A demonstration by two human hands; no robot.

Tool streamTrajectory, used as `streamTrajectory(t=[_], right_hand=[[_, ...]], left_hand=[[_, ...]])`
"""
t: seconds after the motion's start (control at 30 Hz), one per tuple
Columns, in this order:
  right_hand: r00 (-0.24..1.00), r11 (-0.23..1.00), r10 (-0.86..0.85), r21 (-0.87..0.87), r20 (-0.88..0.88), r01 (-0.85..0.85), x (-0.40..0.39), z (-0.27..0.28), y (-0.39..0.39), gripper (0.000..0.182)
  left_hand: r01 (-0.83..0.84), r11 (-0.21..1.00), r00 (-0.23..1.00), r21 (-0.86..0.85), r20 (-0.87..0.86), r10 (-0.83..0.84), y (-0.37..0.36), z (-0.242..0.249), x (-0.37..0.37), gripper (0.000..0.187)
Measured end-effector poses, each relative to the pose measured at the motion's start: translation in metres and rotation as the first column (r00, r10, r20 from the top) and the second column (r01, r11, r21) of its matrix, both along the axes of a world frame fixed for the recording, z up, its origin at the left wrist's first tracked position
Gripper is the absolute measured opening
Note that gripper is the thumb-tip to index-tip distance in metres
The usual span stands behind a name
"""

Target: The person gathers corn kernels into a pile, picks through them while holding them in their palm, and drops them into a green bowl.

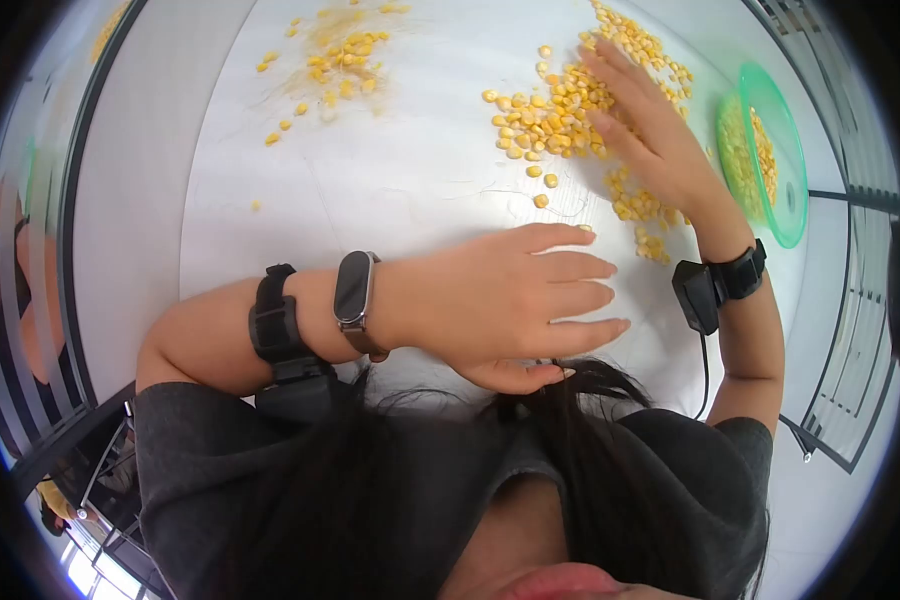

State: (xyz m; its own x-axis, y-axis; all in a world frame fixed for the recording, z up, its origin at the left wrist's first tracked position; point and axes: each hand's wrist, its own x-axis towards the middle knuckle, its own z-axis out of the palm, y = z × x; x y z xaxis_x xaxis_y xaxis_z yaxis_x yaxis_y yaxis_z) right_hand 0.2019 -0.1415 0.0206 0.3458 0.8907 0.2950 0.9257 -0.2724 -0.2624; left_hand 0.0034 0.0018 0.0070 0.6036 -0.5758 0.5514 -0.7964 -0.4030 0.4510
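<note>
My left hand (510,295) hovers palm down near my chest, its fingers spread and pointing right, with nothing in it. Ahead and to the right, my right hand (655,140) reaches over a pile of yellow corn kernels (562,110). Its fingers are stretched out and seem to rest against the kernels; the palm side is hidden. More kernels (638,200) lie beneath and beside that wrist. Just right of my right hand stands a green translucent bowl (792,215) holding corn kernels.
A smaller scatter of kernels mixed with corn silk (345,65) lies at the far left of the white table (390,190). Dark hair strands hang over the near edge. A cable (705,375) runs down from the black device (697,295) on my right wrist.
</note>
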Motion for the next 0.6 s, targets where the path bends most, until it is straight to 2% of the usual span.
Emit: streamTrajectory(t=[0.07,0.1,0.17,0.2,0.23,0.3,0.33,0.4,0.43,0.5,0.53,0.6], right_hand=[[0.967,0.986,0.165,0.011,-0.193,-0.166,-0.004,0.003,-0.002,0.037],[0.97,0.987,0.158,0.012,-0.185,-0.159,-0.002,0.006,-0.005,0.037],[0.932,0.979,0.189,0.129,-0.309,-0.156,0.006,0.011,-0.007,0.028],[0.951,0.97,0.137,0.23,-0.277,-0.073,0.008,0.011,-0.002,0.023],[0.951,0.975,0.124,0.213,-0.282,-0.064,0.02,0.007,0.002,0.023],[0.993,0.93,0.001,0.366,-0.119,0.043,0.05,-0.011,0.013,0.023],[0.993,0.93,-0.005,0.365,-0.115,0.047,0.067,-0.016,0.013,0.023],[0.968,0.978,-0.187,0.064,-0.165,0.199,0.093,-0.02,0.013,0.041],[0.968,0.978,-0.187,0.062,-0.166,0.2,0.099,-0.022,0.016,0.041],[0.934,0.972,-0.191,0.078,-0.301,0.224,0.093,-0.019,0.03,0.038],[0.935,0.971,-0.192,0.077,-0.299,0.224,0.094,-0.021,0.031,0.038],[0.938,0.983,-0.087,0.121,-0.337,0.134,0.097,-0.028,0.033,0.034]], left_hand=[[-0.05,0.998,0.999,0.044,0.007,0.05,0.002,0.002,0.002,0.054],[-0.044,0.998,0.999,0.046,0.016,0.043,0.003,0.003,0.001,0.054],[-0.077,0.996,0.997,0.034,-0.002,0.077,0.004,0.003,-0.001,0.053],[-0.073,0.996,0.997,0.051,-0.001,0.073,0.005,0.005,-0.001,0.051],[-0.064,0.997,0.998,0.034,-0.006,0.064,0.004,0.003,0.001,0.051],[-0.058,0.998,0.998,0.029,-0.022,0.059,0.002,0.003,0.003,0.051],[-0.054,0.998,0.998,0.028,-0.028,0.055,0.001,0.002,0.006,0.052],[-0.051,0.998,0.998,0.027,-0.024,0.052,0.0,0.0,0.009,0.052],[-0.049,0.998,0.998,0.028,-0.024,0.05,0.0,-0.001,0.01,0.053],[-0.051,0.997,0.999,0.06,-0.014,0.052,0.006,0.004,0.001,0.053],[-0.046,0.998,0.999,0.052,-0.023,0.047,0.005,0.004,0.001,0.053],[-0.043,0.998,0.999,0.044,-0.031,0.044,0.005,0.003,0.001,0.053]])
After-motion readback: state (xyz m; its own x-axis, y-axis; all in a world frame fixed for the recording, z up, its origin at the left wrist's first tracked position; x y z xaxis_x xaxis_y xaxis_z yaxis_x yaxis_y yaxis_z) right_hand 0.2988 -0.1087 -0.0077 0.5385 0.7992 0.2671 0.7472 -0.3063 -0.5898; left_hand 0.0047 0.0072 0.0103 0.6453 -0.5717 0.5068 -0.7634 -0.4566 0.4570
